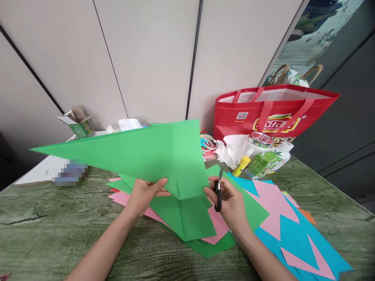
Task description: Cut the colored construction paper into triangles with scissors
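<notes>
Across the desk [55,218] we see a red bag [253,107] at the back; above piled coloured paper [218,226] we hold a green sheet [146,152] raised, pinched in our left hand [146,193], while our right hand [233,201] grips black-handled scissors [218,191] beside its right edge

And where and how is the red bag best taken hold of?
I would grip the front strap from above: the bag stands open upward, this strap hangs over its near face, and a jar hides part of the lower front.
</notes>
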`<act>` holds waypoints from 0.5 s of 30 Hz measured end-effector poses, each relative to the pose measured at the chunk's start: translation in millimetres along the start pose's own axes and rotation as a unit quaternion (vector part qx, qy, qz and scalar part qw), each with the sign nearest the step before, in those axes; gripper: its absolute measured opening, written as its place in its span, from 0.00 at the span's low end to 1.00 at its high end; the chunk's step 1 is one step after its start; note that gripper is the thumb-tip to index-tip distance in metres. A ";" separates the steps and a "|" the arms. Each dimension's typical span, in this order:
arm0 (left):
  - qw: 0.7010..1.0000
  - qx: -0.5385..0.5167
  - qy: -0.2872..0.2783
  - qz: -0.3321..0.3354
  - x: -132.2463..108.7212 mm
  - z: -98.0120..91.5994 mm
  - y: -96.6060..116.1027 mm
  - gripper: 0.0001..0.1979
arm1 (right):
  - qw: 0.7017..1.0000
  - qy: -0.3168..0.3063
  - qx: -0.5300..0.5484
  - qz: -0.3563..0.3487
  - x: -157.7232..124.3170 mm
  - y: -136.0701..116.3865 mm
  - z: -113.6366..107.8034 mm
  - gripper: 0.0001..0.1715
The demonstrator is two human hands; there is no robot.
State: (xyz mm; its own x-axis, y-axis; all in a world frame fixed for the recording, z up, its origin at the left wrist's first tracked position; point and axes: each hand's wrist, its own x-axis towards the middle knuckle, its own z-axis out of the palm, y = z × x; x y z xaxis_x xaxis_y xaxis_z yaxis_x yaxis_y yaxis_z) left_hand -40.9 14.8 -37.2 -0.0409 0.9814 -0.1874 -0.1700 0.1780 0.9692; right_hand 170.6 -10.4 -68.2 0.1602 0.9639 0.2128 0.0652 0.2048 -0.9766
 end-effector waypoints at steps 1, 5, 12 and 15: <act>1.000 -0.010 0.015 0.015 1.5 -2.0 0.2 0.08 | 1.000 -0.027 0.002 0.005 -0.5 -0.4 0.3 0.16; 0.995 -0.052 0.053 0.062 4.4 -7.9 5.3 0.11 | 0.981 -0.187 -0.013 0.049 -7.0 -3.3 3.8 0.20; 0.994 -0.064 0.053 0.068 -9.0 3.3 9.6 0.09 | 0.943 -0.313 0.006 0.114 -23.1 -14.8 14.3 0.27; 0.998 -0.023 0.041 0.046 -14.3 7.8 7.8 0.09 | 0.936 -0.320 0.063 0.135 -26.3 -14.9 16.6 0.24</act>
State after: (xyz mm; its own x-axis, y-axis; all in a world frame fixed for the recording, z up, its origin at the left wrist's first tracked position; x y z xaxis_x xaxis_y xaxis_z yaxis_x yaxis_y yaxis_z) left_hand -34.0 2.7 -25.7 -0.1379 0.9841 -0.1116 -0.2063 0.0817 0.9751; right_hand 149.1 -36.0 -59.8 -0.4702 0.8802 -0.0649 -0.0150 -0.0815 -0.9966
